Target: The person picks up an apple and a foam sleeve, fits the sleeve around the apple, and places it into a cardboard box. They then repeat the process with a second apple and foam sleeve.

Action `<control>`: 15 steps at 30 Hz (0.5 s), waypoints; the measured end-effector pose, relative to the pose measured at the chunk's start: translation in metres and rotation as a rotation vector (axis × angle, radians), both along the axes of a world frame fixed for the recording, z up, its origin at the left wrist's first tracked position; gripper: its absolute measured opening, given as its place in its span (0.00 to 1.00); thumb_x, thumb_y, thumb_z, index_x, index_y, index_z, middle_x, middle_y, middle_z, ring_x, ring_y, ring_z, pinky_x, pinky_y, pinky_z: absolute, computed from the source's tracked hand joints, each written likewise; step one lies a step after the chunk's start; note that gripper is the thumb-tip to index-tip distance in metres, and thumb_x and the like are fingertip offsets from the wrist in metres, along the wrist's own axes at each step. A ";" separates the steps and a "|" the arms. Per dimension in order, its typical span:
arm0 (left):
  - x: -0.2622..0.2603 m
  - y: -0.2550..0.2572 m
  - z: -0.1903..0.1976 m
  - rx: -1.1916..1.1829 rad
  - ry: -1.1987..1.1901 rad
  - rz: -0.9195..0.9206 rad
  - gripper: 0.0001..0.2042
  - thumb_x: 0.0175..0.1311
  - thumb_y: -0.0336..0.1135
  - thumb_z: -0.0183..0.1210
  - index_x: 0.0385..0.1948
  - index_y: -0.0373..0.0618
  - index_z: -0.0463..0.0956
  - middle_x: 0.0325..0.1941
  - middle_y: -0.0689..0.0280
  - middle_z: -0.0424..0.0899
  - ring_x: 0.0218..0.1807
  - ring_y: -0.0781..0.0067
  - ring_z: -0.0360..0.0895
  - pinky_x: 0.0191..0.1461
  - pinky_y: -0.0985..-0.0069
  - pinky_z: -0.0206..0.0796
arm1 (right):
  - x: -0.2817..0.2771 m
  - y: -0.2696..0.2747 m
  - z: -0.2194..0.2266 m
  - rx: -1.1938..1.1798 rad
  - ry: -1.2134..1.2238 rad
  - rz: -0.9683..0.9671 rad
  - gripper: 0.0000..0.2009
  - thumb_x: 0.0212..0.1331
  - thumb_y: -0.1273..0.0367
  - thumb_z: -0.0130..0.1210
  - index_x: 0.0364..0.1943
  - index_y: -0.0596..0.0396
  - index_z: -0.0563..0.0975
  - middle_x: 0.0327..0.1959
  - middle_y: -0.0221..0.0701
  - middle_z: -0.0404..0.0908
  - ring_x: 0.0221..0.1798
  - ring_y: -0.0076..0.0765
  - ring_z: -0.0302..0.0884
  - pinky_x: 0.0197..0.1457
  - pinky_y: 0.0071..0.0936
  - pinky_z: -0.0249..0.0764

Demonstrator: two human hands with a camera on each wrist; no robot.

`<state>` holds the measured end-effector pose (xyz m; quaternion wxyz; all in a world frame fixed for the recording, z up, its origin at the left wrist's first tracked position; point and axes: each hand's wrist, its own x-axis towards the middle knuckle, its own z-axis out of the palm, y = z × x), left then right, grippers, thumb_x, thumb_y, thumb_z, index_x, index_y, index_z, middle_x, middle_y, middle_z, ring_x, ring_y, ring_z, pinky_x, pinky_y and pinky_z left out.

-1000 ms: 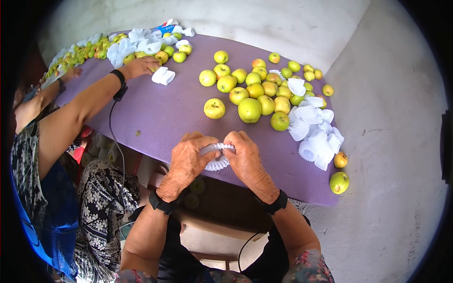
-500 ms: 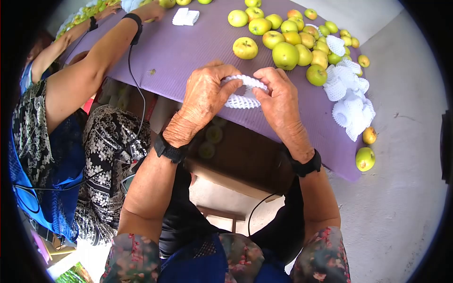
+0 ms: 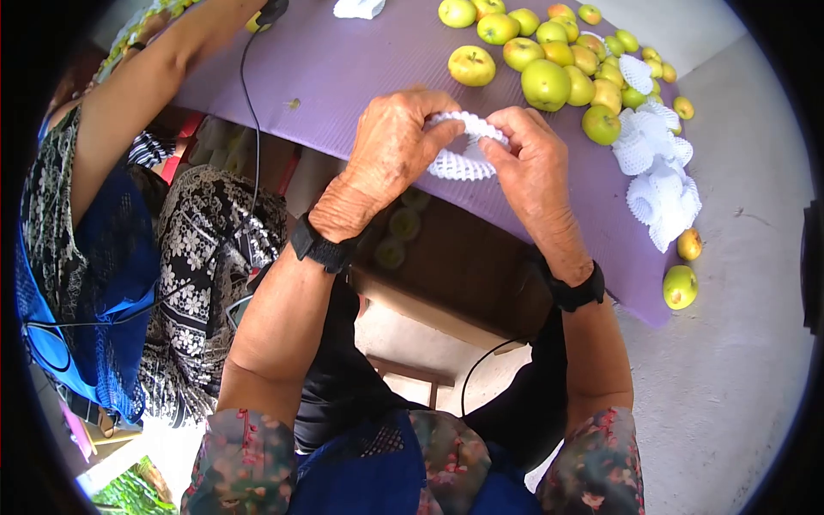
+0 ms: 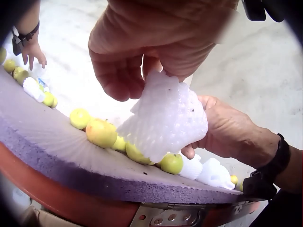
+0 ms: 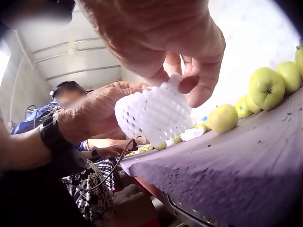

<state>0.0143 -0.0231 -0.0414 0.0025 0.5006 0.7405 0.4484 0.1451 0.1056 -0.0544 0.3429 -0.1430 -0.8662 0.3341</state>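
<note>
Between both hands a white foam net sleeve (image 3: 462, 166) is stretched into an open ring over the table's front edge. My left hand (image 3: 396, 142) pinches its left rim between thumb and fingers. On the opposite rim, my right hand (image 3: 534, 163) pinches the foam the same way. The left wrist view shows the sleeve (image 4: 165, 116) hanging below the fingers, its mesh wall facing the camera. In the right wrist view the sleeve (image 5: 151, 113) has no fruit showing through its mesh. Beyond the hands, a yellow-green apple (image 3: 471, 66) sits apart from the others.
Several apples (image 3: 546, 84) are grouped on the purple tabletop (image 3: 343, 60). More white foam sleeves (image 3: 661, 193) are heaped at the right, with two apples by the table's edge. Another person's arm (image 3: 154, 94) reaches over the left side. A cable (image 3: 257, 129) hangs from that wrist.
The head view has tilted down and shifted, so the table sits higher in it. Both hands keep hold of the foam sleeve, its ring now opened wider. The other person's arm has moved.
</note>
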 end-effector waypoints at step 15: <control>0.001 0.006 -0.003 -0.015 -0.035 -0.017 0.11 0.57 0.35 0.68 0.40 0.42 0.84 0.26 0.65 0.78 0.27 0.76 0.71 0.33 0.75 0.67 | -0.001 0.002 -0.001 -0.090 -0.005 0.042 0.10 0.50 0.78 0.63 0.37 0.61 0.77 0.33 0.37 0.79 0.31 0.34 0.78 0.35 0.29 0.75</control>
